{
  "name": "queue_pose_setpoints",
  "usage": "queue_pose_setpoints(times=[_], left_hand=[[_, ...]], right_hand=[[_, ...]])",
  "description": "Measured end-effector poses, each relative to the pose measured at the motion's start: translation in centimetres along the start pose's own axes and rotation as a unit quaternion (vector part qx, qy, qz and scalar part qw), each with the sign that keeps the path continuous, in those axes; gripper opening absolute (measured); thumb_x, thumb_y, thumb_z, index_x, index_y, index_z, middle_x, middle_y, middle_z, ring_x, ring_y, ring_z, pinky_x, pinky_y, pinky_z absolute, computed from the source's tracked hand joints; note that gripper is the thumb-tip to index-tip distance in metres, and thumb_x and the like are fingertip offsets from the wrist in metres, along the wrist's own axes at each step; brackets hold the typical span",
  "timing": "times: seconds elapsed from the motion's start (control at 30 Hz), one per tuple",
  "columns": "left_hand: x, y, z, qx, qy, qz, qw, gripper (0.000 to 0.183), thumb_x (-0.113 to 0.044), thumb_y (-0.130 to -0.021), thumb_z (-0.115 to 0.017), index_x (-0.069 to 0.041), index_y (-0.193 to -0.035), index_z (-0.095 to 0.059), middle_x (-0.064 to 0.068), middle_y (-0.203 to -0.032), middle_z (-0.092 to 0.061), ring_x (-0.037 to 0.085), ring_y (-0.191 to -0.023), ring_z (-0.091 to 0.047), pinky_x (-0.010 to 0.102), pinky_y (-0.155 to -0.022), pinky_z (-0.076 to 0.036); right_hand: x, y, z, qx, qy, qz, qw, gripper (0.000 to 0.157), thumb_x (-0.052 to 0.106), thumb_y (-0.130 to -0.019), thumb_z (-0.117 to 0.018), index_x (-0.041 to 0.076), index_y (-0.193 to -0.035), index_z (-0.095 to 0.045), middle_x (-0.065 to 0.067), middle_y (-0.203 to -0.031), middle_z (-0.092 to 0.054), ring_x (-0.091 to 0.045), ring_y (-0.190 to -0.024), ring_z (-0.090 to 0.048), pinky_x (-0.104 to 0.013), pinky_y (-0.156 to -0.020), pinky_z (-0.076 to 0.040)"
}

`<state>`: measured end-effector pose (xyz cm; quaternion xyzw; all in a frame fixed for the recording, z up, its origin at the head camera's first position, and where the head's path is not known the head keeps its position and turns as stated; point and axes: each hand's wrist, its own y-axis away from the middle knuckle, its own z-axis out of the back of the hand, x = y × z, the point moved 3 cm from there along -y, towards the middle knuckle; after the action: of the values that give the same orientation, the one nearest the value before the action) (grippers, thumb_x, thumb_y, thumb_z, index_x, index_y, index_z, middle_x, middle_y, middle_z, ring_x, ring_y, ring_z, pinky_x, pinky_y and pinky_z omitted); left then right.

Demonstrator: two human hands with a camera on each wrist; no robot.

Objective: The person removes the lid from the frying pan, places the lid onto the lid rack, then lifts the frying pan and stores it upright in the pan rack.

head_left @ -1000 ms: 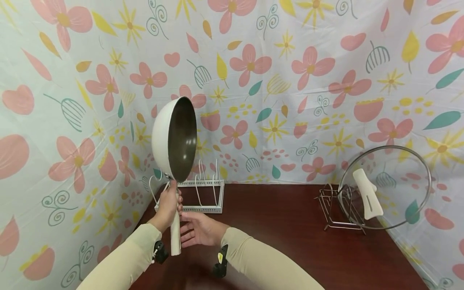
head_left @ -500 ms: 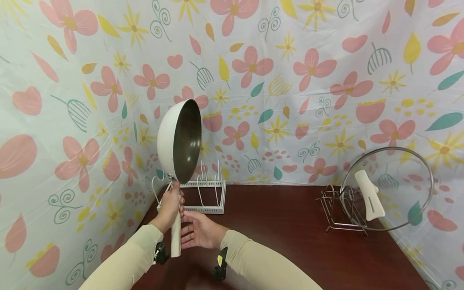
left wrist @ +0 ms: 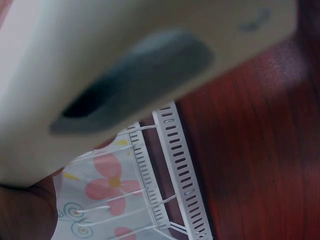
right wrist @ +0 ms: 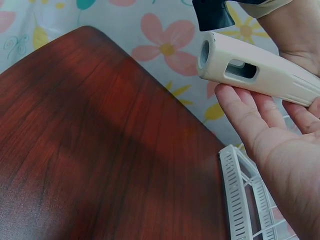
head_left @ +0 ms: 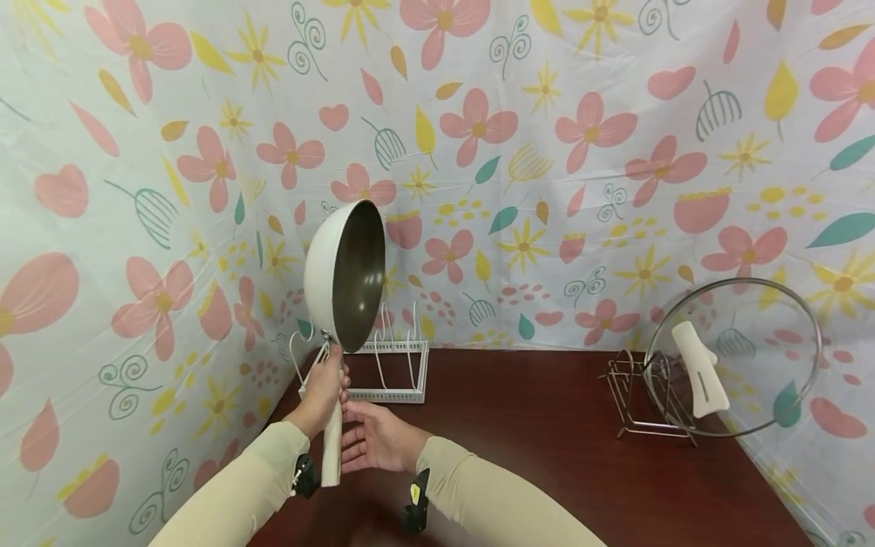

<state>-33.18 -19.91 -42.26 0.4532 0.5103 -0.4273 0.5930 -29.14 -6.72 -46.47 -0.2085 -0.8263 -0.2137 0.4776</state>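
Head view: a person in beige sleeves holds a cream pan (head_left: 344, 277) upright in the air above the left end of a dark wooden desk (head_left: 533, 425). The left hand (head_left: 323, 389) wraps around the top of the handle (head_left: 332, 444), just under the bowl, and carries the weight. The right hand (head_left: 372, 439) lies flat and relaxed against the handle's lower part, seemingly to steady it. The pan's long axis runs nearly vertical, bowl up and handle end down, with the dark inside facing right. Just behind it stands a white wire rack (head_left: 383, 365) with upright dividers. At the far right a glass lid (head_left: 734, 357) stands on edge in a metal stand (head_left: 636, 399), so it stays upright.

Left wrist view: the handle (left wrist: 150, 65) fills the frame, blurred and very near, its hanging slot showing dark. The rack (left wrist: 165, 180) sits on the desk (left wrist: 260, 165) below. The fingers are mostly out of frame.

Right wrist view: the open palm and straight fingers (right wrist: 250, 120) touch the underside of the handle (right wrist: 260, 67) near its hollow end, without curling round it. A corner of the rack (right wrist: 245, 200) lies below on the desk (right wrist: 100, 150).
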Motion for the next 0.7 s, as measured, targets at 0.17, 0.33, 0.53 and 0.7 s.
queue_pose_setpoints(times=[0.17, 0.33, 0.53, 0.7], left_hand=[[0.5, 0.0, 0.0, 0.003, 0.011, 0.021, 0.9997, 0.063, -0.068, -0.102, -0.030, -0.008, -0.088, -0.046, -0.005, -0.063, -0.040, 0.010, -0.045, -0.038, 0.026, -0.044, -0.038], [1.3, -0.3, 0.4, -0.002, 0.017, 0.031, 0.9994, 0.061, -0.065, -0.103, -0.029, -0.008, -0.086, -0.045, -0.005, -0.062, -0.040, 0.010, -0.046, -0.038, 0.027, -0.045, -0.038], [1.7, -0.7, 0.7, 0.000, 0.016, 0.037, 0.9992, 0.061, -0.066, -0.103, -0.030, -0.010, -0.084, -0.044, -0.005, -0.061, -0.040, 0.010, -0.046, -0.038, 0.028, -0.045, -0.038], [2.0, -0.7, 0.6, 0.013, 0.006, 0.048, 0.9988, 0.061, -0.068, -0.102, -0.030, -0.011, -0.085, -0.043, -0.005, -0.063, -0.040, 0.011, -0.046, -0.038, 0.029, -0.044, -0.038]], right_hand=[[-0.2, 0.1, 0.2, 0.007, 0.005, -0.010, 1.000, 0.067, 0.054, -0.096, -0.046, 0.004, -0.141, -0.040, -0.015, -0.106, -0.056, -0.026, -0.089, -0.059, -0.059, -0.106, -0.042], [-0.5, 0.2, 0.3, 0.018, 0.002, -0.018, 1.000, 0.069, 0.053, -0.096, -0.047, 0.002, -0.142, -0.039, -0.015, -0.106, -0.056, -0.025, -0.090, -0.059, -0.057, -0.106, -0.043], [-0.7, 0.1, 0.4, 0.030, -0.005, -0.023, 0.999, 0.079, 0.060, -0.097, -0.045, 0.000, -0.148, -0.035, -0.016, -0.110, -0.057, -0.026, -0.092, -0.061, -0.057, -0.105, -0.044], [-0.4, 0.2, 0.6, 0.053, -0.030, -0.051, 0.997, 0.092, 0.069, -0.095, -0.039, -0.001, -0.153, -0.028, -0.023, -0.127, -0.053, -0.037, -0.114, -0.058, -0.065, -0.110, -0.034]])
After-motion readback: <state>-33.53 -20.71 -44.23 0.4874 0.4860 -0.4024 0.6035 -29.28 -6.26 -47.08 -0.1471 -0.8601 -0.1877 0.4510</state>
